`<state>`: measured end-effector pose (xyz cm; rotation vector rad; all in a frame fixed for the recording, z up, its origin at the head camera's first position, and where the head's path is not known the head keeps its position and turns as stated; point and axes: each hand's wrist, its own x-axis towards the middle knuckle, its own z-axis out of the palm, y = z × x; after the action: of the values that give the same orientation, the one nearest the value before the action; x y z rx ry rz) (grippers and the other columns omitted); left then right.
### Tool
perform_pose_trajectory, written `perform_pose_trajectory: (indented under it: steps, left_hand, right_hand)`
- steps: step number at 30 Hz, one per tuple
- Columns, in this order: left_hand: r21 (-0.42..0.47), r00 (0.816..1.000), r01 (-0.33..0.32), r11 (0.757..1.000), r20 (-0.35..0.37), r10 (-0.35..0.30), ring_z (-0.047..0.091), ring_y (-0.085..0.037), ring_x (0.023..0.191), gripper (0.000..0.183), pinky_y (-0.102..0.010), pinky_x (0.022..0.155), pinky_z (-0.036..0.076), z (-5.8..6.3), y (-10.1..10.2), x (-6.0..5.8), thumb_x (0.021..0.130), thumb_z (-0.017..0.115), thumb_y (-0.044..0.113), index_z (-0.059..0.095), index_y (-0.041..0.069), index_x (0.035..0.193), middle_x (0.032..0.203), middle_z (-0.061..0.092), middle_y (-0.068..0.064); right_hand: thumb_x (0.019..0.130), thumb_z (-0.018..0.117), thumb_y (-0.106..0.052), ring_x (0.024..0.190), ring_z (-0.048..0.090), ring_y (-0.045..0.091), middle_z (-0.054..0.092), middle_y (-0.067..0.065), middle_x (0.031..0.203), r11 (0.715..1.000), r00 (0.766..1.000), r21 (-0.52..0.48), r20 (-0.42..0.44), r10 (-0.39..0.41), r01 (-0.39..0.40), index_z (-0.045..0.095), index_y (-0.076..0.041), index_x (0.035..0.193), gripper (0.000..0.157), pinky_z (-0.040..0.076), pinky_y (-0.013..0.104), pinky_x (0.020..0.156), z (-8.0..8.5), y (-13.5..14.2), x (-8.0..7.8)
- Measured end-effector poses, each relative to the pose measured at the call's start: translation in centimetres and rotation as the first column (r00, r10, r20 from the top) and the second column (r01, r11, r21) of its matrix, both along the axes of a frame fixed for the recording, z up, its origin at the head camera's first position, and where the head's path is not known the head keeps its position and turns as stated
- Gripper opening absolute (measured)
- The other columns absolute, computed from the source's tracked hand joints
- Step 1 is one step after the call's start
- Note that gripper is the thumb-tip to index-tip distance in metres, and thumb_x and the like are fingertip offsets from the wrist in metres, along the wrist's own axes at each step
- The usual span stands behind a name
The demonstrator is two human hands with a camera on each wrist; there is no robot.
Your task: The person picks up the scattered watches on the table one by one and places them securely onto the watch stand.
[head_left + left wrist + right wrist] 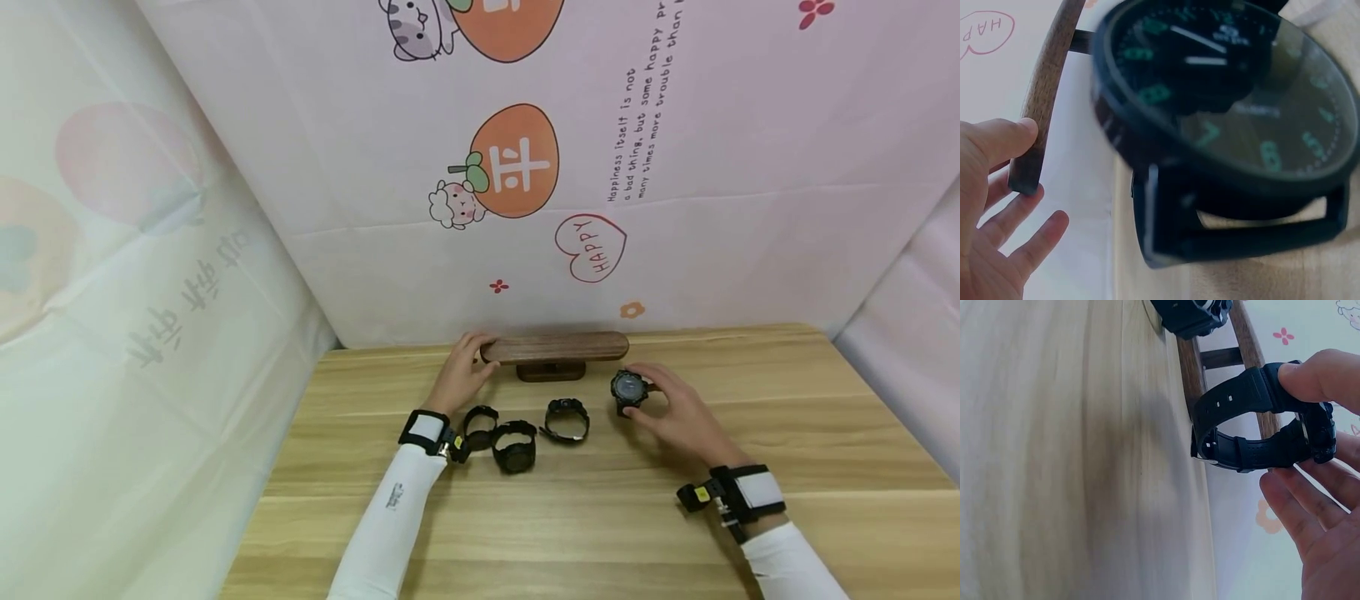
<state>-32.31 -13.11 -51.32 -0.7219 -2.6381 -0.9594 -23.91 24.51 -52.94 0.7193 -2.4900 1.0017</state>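
Observation:
A dark wooden T-bar watch stand point(555, 347) stands at the back of the table, its bar level. My left hand point(459, 375) grips the bar's left end, with the thumb point(1019, 139) on one face and fingers around the other side. To the right of the stand, my right hand point(678, 414) pinches a black digital watch point(628, 388) between thumb and fingers. The right wrist view shows that watch's strap point(1235, 403) buckled into a loop. In the left wrist view, a black analog watch point(1229, 94) with green numerals fills the foreground.
Before the stand, three black watches rest on the wooden table point(540, 533): one at left point(480, 437), one beside it point(516, 457), and one farther right point(566, 406). A printed cloth point(375, 275) hangs right behind the table's back edge.

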Motion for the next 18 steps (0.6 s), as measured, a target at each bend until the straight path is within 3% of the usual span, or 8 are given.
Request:
perform_pose_trajectory:
  steps: [5,18]
  left_hand:
    - [0.005,1.000,-0.001,1.000,0.000,0.001,0.044,-0.014,0.124,0.051,-0.034,0.096,0.049,-0.1,0.0,0.0,0.092,0.068,0.021,0.050,0.017,0.139,0.136,0.049,-0.004]
    - [0.019,1.000,0.006,1.000,-0.012,-0.006,0.043,-0.015,0.126,0.051,-0.036,0.100,0.046,-0.3,-0.1,-0.1,0.092,0.067,0.024,0.049,0.019,0.140,0.138,0.049,-0.008]
  right_hand:
    - [0.074,0.083,-0.016,0.113,0.052,0.027,0.054,0.014,0.132,1.000,1.000,0.002,-0.022,-0.009,0.009,0.051,-0.003,0.135,0.071,0.051,0.050,0.086,-0.2,0.4,-0.5]
    - [0.073,0.081,-0.009,0.114,0.051,0.032,0.053,0.017,0.133,0.999,0.999,-0.006,0.018,-0.032,0.032,0.049,-0.002,0.137,0.072,0.048,0.057,0.090,-0.5,0.9,-1.2]
